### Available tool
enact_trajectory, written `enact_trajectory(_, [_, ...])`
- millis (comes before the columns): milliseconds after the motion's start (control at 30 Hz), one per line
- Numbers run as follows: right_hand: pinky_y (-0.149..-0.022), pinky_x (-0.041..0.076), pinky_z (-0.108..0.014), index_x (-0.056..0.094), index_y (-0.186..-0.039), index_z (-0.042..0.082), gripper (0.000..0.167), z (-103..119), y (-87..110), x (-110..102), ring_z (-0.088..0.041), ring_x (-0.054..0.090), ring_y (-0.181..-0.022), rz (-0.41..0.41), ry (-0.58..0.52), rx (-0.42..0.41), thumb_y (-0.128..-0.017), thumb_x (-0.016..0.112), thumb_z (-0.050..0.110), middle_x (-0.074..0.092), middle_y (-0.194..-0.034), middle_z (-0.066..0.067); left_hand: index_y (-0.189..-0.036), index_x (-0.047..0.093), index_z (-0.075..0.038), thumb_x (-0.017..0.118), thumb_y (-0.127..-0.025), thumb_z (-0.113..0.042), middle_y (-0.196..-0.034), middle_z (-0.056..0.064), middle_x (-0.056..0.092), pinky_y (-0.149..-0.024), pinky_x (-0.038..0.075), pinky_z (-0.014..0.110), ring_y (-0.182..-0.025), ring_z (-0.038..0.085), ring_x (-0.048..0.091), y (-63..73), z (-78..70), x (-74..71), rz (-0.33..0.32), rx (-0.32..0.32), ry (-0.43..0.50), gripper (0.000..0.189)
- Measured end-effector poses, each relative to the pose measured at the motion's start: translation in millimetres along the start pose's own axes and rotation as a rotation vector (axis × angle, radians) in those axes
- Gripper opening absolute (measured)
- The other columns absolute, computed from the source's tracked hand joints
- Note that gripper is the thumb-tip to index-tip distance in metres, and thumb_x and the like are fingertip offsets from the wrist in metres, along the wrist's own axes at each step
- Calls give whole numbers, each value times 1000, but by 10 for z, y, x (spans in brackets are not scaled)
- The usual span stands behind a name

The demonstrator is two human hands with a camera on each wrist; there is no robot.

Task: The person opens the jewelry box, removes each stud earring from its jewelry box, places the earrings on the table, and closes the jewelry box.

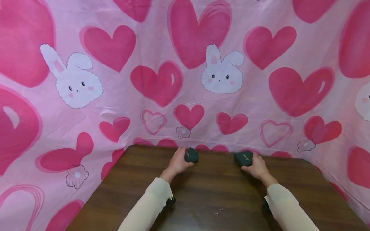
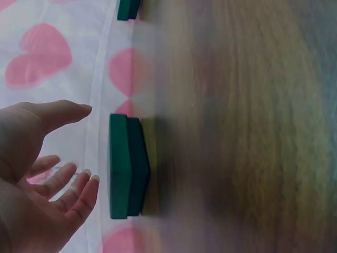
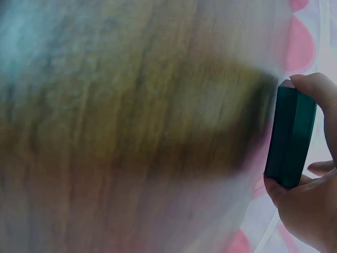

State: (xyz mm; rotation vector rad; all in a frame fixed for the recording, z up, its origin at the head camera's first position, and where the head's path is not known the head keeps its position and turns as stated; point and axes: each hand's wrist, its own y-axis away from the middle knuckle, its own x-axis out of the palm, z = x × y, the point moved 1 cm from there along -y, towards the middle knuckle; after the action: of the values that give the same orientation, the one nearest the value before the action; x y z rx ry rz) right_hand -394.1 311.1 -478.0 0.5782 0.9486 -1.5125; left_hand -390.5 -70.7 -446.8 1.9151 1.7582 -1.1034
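Two small dark green jewelry boxes with gold lettering on their lids are at the far side of the wooden table. Beside the left box [image 1: 191, 155] is my left hand [image 1: 177, 161]. In the left wrist view that hand [image 2: 31, 200] has its thumb and fingers spread, with a small gap between them and the angular closed box [image 2: 128, 168]. My right hand [image 1: 258, 166] grips the right box [image 1: 243, 158]. Seen from the right wrist, its thumb and fingers pinch the box [image 3: 289, 137] at opposite ends, and the box appears raised off the table.
Two tiny metallic pieces [image 1: 218, 211], too small to identify, lie on the brown wooden table [image 1: 214, 186] near its front middle. A pink cloth [image 1: 190, 96] with hearts and rabbits hangs behind the table and along its sides.
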Motion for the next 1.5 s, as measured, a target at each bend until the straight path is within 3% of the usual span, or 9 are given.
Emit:
enact_trajectory(167, [-103,39,-68,29,-143,-17,94,75,26,-3,-56,46,-118,-16,-21,-68,-81,85,26,43,-130,-41,-135,53,-5,87,-82,-17,-127,15,57,-101,49,54,-117,33,58,32,-58,46,31,71,-1,64])
enact_trajectory(467, [-104,39,-66,34,-143,-18,93,291,95,38,-52,49,-120,-53,-52,-191,-78,88,22,50,-132,-39,-133,53,0,86,-82,-13,-122,20,58,-89,53,42,-93,26,59,94,-172,125,79,177,41,62])
enact_trajectory(600, [-106,38,-66,35,-143,-17,95,433,149,57,-51,50,-121,-46,-67,-232,-77,89,24,50,-135,-38,-131,54,-2,86,-82,-13,-121,21,58,-85,53,37,-93,30,63,121,-206,144,111,208,54,59])
enact_trajectory(767, [-105,40,-66,37,-144,-12,94,646,235,65,-48,53,-119,-31,-103,-280,-76,90,24,52,-134,-33,-132,54,-2,85,-82,-10,-124,22,59,-85,55,37,-95,34,66,147,-230,159,150,221,78,60])
enact_trajectory(967, [-105,41,-64,37,-147,-10,94,837,358,81,-44,54,-119,8,-130,-318,-76,90,22,51,-136,-31,-134,53,-1,85,-83,-10,-126,21,59,-84,56,35,-92,28,66,164,-251,187,195,231,102,61])
enact_trajectory(1167, [-102,45,-61,35,-150,-8,96,934,485,112,-40,54,-118,72,-134,-310,-77,90,24,51,-138,-27,-139,50,-2,84,-85,-9,-130,20,58,-87,56,35,-97,26,66,207,-265,227,263,212,152,64])
enact_trajectory(1500, [-101,48,-58,36,-152,-2,98,1006,650,184,-34,54,-118,160,-171,-321,-76,90,25,51,-139,-19,-144,48,-4,83,-86,-11,-133,13,60,-90,56,34,-106,26,66,284,-297,272,319,206,180,68])
